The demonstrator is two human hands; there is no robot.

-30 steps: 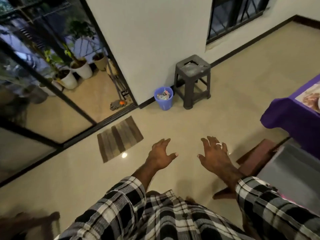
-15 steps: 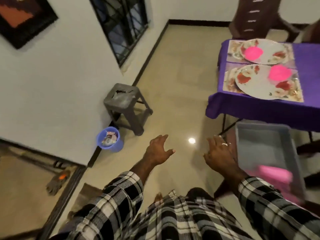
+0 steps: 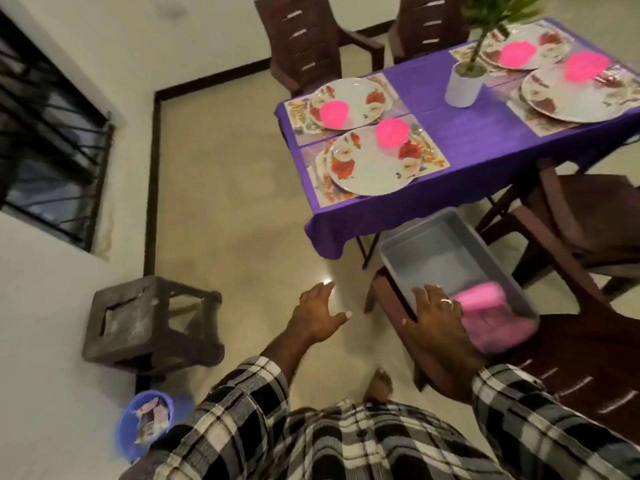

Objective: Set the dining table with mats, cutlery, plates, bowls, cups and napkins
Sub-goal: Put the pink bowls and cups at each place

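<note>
The dining table (image 3: 485, 147), under a purple cloth, carried four floral mats, four floral plates and four pink bowls, one bowl on each plate; the nearest plate (image 3: 370, 168) lay on its mat (image 3: 431, 155) with a bowl (image 3: 393, 132) at its far edge. One white plant pot (image 3: 462, 85) stood between the two pairs. One grey tub (image 3: 446, 251) rested on a brown chair (image 3: 585, 362) beside the table, pink items (image 3: 485, 299) blurred inside. The left hand (image 3: 320, 315) hung spread over the floor, holding nothing. The right hand (image 3: 436, 318) lay flat, fingers on the tub's near rim. One dark stool (image 3: 145, 317) and one blue bin (image 3: 149, 424) stood by the wall.
</note>
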